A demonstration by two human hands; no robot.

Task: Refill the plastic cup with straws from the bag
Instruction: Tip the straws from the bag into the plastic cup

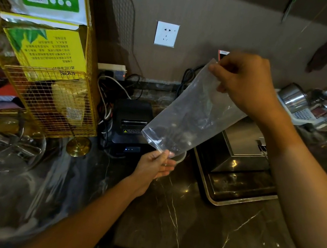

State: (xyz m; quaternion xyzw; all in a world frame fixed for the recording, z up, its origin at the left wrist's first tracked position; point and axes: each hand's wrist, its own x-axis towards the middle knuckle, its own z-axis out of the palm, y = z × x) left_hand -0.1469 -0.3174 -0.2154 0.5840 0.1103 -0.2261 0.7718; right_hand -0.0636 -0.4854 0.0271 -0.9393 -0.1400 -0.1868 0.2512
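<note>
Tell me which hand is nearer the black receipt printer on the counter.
Left. The left hand pinches the clear bag's lower end just right of the black receipt printer, by its front corner. The right hand grips the bag's upper end, well above and right of the printer.

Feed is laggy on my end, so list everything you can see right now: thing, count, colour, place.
plastic bag: one, clear, held tilted above the counter
plastic cup: one, clear, under the bag's low end, mostly hidden
straws: not clearly visible
counter: one, dark marble, bottom
receipt printer: one, black, behind the bag
wire rack: one, gold, left
wall socket: one, white, wall
power strip: one, white, beside the rack
metal tray: one, steel, right
left hand: at the bag's low end and cup
right hand: pinching the bag's top
</note>
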